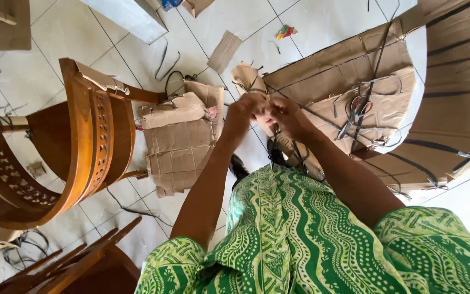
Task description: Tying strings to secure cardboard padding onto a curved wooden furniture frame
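Note:
My left hand (244, 110) and my right hand (285, 115) meet in front of me, fingers closed together on the near end of a small folded cardboard piece (246, 75). A thin black strap (252, 90) loops around that piece. What the fingertips pinch exactly is hidden between the hands. Below them is my lap in green patterned cloth (300, 234). More black strap (274, 152) hangs down under my right wrist.
A wooden chair (77, 141) lies tipped at the left, with flattened cardboard (178, 144) beside it. Large strapped cardboard sheets (349, 65) lie at the right, with scissors (356, 111) on them. Strap scraps and cardboard bits litter the white tiled floor (311, 22).

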